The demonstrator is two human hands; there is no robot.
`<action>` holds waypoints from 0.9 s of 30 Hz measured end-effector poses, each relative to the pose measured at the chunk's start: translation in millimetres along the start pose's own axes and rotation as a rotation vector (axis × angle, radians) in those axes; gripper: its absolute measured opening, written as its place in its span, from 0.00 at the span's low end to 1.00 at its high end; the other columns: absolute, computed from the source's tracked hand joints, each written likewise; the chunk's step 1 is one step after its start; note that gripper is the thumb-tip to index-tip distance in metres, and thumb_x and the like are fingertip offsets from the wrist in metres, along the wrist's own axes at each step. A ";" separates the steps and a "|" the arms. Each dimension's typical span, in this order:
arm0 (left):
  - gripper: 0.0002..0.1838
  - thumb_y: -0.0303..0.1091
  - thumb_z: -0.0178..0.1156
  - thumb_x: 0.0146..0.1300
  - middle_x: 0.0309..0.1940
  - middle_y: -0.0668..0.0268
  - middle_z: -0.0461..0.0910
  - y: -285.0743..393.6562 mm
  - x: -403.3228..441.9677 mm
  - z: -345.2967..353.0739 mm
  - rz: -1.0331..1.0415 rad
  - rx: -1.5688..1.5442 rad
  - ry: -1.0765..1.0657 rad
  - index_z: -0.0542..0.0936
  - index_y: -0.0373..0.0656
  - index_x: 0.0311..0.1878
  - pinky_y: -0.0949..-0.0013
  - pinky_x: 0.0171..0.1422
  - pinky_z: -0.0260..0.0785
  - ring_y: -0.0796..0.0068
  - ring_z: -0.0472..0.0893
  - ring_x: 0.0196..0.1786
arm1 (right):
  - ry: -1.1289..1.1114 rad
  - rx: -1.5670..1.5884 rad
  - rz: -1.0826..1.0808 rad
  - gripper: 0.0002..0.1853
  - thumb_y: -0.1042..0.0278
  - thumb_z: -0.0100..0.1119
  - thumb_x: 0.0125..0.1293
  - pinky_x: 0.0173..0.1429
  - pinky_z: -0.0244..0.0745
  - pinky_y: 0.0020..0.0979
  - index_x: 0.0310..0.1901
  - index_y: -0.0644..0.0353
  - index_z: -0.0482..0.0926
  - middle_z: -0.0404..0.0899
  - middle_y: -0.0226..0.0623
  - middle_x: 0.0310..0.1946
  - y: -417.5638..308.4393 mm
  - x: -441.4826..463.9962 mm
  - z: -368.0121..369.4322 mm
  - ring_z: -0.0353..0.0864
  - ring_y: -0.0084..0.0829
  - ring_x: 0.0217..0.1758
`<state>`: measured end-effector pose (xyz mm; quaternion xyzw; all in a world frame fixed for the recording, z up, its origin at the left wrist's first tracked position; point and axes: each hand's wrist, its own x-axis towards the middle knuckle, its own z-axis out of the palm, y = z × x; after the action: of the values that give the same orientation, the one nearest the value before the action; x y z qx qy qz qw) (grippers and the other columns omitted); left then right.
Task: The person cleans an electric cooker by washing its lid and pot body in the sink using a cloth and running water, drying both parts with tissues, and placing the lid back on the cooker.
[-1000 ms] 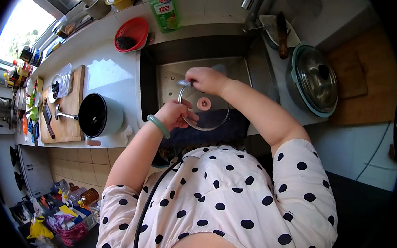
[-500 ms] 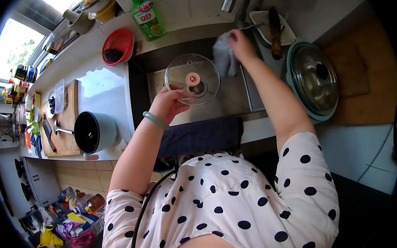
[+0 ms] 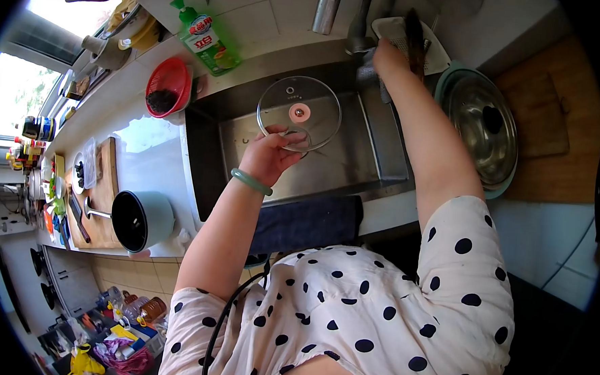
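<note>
Over the sink (image 3: 341, 183), my left hand (image 3: 272, 155) grips the near-left rim of a round glass lid (image 3: 320, 124) with a pink knob (image 3: 299, 112). A green bangle circles that wrist. My right hand (image 3: 390, 58) is at the sink's far right corner, closed on a grey cloth (image 3: 368, 67), beside the faucet base and a white tray (image 3: 432, 57). Part of the cloth hangs below the fingers.
Left of the sink are a red basket (image 3: 169, 85), a green soap bottle (image 3: 209, 40), a light-blue pot (image 3: 150, 220) and a cutting board (image 3: 106, 198). A dark towel (image 3: 305, 222) hangs at the front edge. A lidded pot (image 3: 483, 129) stands at the right.
My right hand has moved from the lid to the far right corner with the cloth. My left hand has lifted the lid away from my body, and the view has shifted.
</note>
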<state>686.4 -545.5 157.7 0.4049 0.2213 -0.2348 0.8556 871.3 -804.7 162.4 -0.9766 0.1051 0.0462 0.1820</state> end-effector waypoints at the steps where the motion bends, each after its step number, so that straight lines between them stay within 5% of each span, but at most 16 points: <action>1: 0.15 0.22 0.46 0.55 0.46 0.48 0.74 -1.1 1.3 0.2 -0.001 0.002 -0.002 0.66 0.41 0.48 0.67 0.42 0.75 0.56 0.78 0.46 | -0.005 0.015 -0.001 0.16 0.73 0.39 0.60 0.55 0.66 0.43 0.50 0.62 0.67 0.73 0.54 0.47 1.3 -1.9 0.8 0.72 0.51 0.52; 7: 0.15 0.21 0.46 0.55 0.46 0.47 0.74 -5.5 6.9 0.9 -0.005 0.005 -0.017 0.65 0.41 0.48 0.67 0.41 0.76 0.57 0.78 0.45 | 0.060 0.052 -0.102 0.15 0.71 0.44 0.60 0.51 0.68 0.42 0.50 0.60 0.66 0.75 0.51 0.43 6.5 -17.9 5.1 0.74 0.47 0.50; 10: 0.15 0.21 0.46 0.55 0.45 0.47 0.75 -8.6 8.8 0.4 -0.006 0.001 -0.017 0.64 0.40 0.48 0.67 0.41 0.77 0.58 0.79 0.43 | 0.241 0.254 -0.303 0.15 0.69 0.52 0.57 0.46 0.70 0.41 0.47 0.59 0.69 0.77 0.48 0.37 0.6 -35.7 14.0 0.77 0.45 0.43; 15: 0.15 0.20 0.47 0.55 0.44 0.48 0.76 -15.8 12.2 -4.0 0.007 -0.012 -0.003 0.64 0.40 0.47 0.67 0.39 0.77 0.59 0.80 0.41 | 0.116 0.654 -0.488 0.07 0.66 0.57 0.54 0.45 0.70 0.38 0.34 0.57 0.76 0.76 0.40 0.36 -27.9 -93.6 25.7 0.75 0.44 0.40; 18: 0.15 0.20 0.47 0.54 0.44 0.48 0.76 -14.5 9.9 -4.7 0.031 -0.024 -0.007 0.65 0.40 0.46 0.67 0.38 0.77 0.59 0.80 0.41 | 0.325 0.102 -0.901 0.06 0.67 0.59 0.50 0.43 0.68 0.36 0.31 0.56 0.78 0.71 0.36 0.29 -22.0 -131.5 56.3 0.70 0.39 0.37; 25: 0.14 0.21 0.48 0.54 0.39 0.55 0.77 -24.3 4.5 4.0 -0.092 0.117 -0.050 0.68 0.41 0.45 0.66 0.41 0.77 0.64 0.80 0.38 | 0.318 0.209 -0.807 0.04 0.66 0.54 0.49 0.39 0.69 0.39 0.26 0.55 0.76 0.73 0.37 0.27 -50.8 -112.6 95.2 0.72 0.40 0.34; 27: 0.14 0.22 0.48 0.54 0.36 0.58 0.77 -26.4 9.1 1.8 -0.065 0.144 -0.019 0.68 0.41 0.46 0.65 0.42 0.76 0.65 0.80 0.37 | 0.182 0.546 -0.845 0.05 0.66 0.54 0.51 0.41 0.69 0.40 0.27 0.55 0.78 0.75 0.37 0.30 -63.4 -120.9 109.9 0.73 0.41 0.37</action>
<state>678.6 -563.7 138.1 0.4558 0.2088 -0.2818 0.8181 762.0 -684.0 97.6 -0.8507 -0.2753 -0.1456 0.4234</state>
